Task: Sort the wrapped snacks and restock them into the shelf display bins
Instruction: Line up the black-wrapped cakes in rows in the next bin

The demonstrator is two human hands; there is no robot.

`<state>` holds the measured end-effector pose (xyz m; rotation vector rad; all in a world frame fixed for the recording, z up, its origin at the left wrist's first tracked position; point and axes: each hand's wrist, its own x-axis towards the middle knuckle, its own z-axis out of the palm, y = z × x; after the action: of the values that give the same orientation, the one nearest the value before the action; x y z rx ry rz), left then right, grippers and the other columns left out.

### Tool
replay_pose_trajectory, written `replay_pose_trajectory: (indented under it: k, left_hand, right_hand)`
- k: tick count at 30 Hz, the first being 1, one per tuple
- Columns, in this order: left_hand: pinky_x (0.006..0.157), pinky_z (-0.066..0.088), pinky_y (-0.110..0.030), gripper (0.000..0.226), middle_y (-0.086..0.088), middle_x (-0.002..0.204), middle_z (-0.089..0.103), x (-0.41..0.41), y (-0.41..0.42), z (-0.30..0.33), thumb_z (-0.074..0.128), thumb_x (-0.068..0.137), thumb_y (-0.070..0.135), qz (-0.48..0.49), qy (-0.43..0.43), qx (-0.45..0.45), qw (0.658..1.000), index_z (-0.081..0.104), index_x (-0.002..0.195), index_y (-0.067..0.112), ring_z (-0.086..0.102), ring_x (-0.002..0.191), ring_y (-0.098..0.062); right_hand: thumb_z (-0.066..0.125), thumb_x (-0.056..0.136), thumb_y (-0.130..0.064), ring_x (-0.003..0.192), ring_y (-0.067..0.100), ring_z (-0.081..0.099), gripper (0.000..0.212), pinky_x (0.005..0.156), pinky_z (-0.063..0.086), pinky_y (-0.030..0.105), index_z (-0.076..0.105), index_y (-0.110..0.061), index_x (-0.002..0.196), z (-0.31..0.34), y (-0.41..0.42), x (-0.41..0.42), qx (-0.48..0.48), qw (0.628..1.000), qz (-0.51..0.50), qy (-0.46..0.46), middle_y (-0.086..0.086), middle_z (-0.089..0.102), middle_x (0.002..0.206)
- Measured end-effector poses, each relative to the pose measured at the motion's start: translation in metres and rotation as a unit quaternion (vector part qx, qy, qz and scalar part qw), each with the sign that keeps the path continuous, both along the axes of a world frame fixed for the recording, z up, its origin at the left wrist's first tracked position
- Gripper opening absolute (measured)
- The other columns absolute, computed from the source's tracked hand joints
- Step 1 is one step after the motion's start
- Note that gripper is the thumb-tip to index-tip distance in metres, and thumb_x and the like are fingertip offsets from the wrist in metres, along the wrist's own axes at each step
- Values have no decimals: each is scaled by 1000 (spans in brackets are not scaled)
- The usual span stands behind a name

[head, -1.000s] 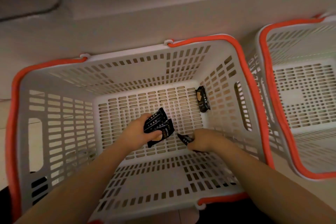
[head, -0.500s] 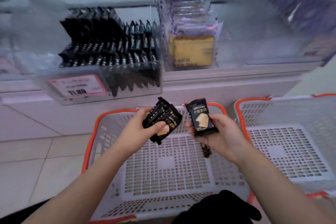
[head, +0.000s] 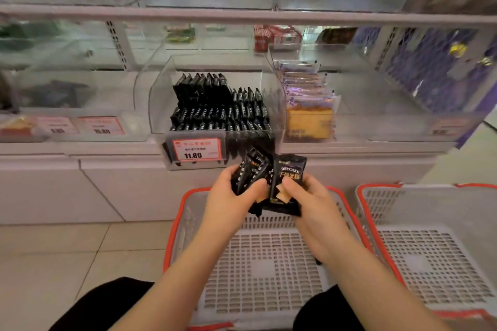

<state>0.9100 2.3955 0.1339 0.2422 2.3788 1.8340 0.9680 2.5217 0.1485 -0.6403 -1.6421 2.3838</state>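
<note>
My left hand (head: 232, 197) grips a small stack of black wrapped snacks (head: 251, 173) fanned upward. My right hand (head: 309, 196) holds one black packet marked DRYCAKE (head: 289, 169), pressed against the right side of that stack. Both hands hover above the white basket with an orange rim (head: 174, 223), just below a clear shelf bin (head: 158, 105) filled with rows of the same black snacks (head: 220, 105). A price tag reading 11.80 (head: 196, 149) hangs on the bin's front.
A second orange-rimmed basket (head: 430, 250) stands to the right. A clear bin of yellow cake packs (head: 309, 115) sits right of the black snack bin. More clear bins and price tags line the shelves above and to the left. Pale floor tiles (head: 67, 258) lie at lower left.
Both hands rose out of the basket with the black packets. My right hand brought its single packet against the stack in my left hand, and the view lifted to the shelf.
</note>
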Motion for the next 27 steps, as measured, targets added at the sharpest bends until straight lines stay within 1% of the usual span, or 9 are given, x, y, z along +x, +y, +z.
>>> replay_pose_trajectory:
  k: [4,8,11,13,15,17,19,23,27]
  left_hand:
    - [78,55,-35,41,11,96,66,2,0,11,66,80,38,-11,18,57,998,52,117,25,63,88,-3]
    - [72,45,-9,22,16,94,62,-2,0,26,57,84,44,-19,51,95,994,50,103,36,58,86,9]
    - [94,44,-31,36,5,107,58,-11,2,42,44,74,52,-9,40,126,991,51,102,31,53,105,-10]
    - [101,39,-40,45,4,108,50,-19,-2,55,41,67,57,-12,55,127,990,52,100,28,48,110,-13]
    - [102,37,-36,44,8,108,47,-29,-10,64,42,64,61,-31,93,91,991,50,96,32,45,111,-10]
    - [102,38,-35,43,6,113,50,-43,-21,71,47,66,61,-70,116,36,990,50,100,35,47,114,-10]
    - [100,40,-35,41,3,112,55,-62,-31,76,51,72,56,-107,128,-7,986,55,102,29,51,111,-11]
    - [90,34,-15,28,11,104,52,-106,-43,84,54,86,45,-169,186,-136,958,62,105,25,49,104,-3]
    - [89,31,-14,39,6,118,53,-159,-43,90,52,88,40,-133,249,-260,923,60,118,17,48,110,-5]
  right_hand:
    - [54,92,-15,93,18,59,20,93,46,37,55,-11,112,8,-14,-4,7,999,-34,25,10,62,102]
    - [37,98,-23,91,14,59,32,88,45,32,59,-7,114,20,-32,-10,-49,998,34,36,15,63,92]
    - [31,98,-24,88,13,60,36,78,45,27,63,-11,104,30,-44,-21,-117,988,82,59,4,66,95]
    - [33,95,-23,92,18,58,40,78,46,27,59,5,109,40,-48,-31,-127,985,81,81,9,61,100]
    - [39,91,-21,97,23,49,51,83,41,33,39,18,123,47,-47,-42,-119,985,83,93,18,52,102]
    - [39,94,-17,98,24,49,43,89,42,36,42,15,122,54,-43,-51,-83,988,91,89,36,52,106]
    - [42,95,-16,90,20,55,25,88,46,34,59,-1,105,59,-38,-62,-6,992,103,75,24,64,90]
    - [59,88,-20,70,4,63,11,70,50,23,64,-15,96,69,-21,-94,135,986,91,36,-4,69,72]
    - [69,76,-42,79,5,63,18,65,49,23,60,-28,82,82,1,-142,354,931,51,-67,-12,68,85]
